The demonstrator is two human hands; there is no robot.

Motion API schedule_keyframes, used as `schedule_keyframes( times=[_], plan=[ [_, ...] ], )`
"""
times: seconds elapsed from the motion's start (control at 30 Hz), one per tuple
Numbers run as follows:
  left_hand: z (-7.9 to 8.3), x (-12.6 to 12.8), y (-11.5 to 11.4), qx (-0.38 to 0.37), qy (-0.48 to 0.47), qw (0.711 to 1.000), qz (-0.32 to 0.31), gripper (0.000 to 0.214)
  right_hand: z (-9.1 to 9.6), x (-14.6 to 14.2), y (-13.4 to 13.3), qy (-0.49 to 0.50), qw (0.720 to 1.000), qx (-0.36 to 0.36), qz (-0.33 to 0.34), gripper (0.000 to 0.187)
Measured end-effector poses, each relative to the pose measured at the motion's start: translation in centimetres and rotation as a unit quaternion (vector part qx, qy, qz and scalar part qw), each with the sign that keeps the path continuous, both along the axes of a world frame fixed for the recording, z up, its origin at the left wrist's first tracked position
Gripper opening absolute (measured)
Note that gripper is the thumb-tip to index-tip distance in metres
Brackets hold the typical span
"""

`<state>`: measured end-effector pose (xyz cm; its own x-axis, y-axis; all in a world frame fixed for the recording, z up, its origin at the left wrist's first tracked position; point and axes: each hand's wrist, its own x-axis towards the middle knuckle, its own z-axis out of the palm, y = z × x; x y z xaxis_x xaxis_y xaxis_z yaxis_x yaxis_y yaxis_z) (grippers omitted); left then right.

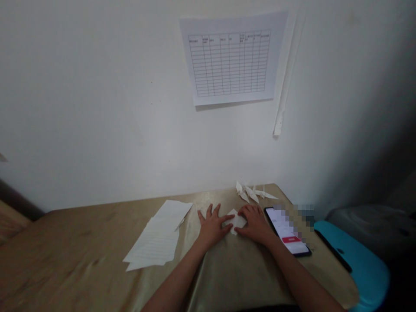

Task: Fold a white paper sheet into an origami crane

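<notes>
Paper (239,221) lies between left hand (212,225), fingers spread, and right hand (256,224), thumb parted from fingers, both apparently touching it.

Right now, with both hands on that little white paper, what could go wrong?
The little white paper might shift or crease crookedly if the left hand or right hand slips. The right hand is close to the smartphone and could bump it. A careless sweep might also knock the paper cranes just beyond that hand.
</notes>
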<state>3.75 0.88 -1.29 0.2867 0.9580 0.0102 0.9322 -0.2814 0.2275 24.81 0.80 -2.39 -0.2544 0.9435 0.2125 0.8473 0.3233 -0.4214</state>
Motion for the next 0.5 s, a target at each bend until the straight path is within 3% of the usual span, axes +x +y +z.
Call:
schedule_keyframes(
  times=[0.3,0.5],
  plan=[
    [0.3,0.1,-0.1,-0.005,0.007,1.000,0.000,0.043,-0.2,-0.2,0.7,0.009,0.999,0.015,-0.034,0.020],
    [0.0,0.0,0.1,0.002,0.003,1.000,-0.003,0.043,-0.7,-0.2,1.6,0.010,0.998,0.014,-0.066,0.015]
  ],
)
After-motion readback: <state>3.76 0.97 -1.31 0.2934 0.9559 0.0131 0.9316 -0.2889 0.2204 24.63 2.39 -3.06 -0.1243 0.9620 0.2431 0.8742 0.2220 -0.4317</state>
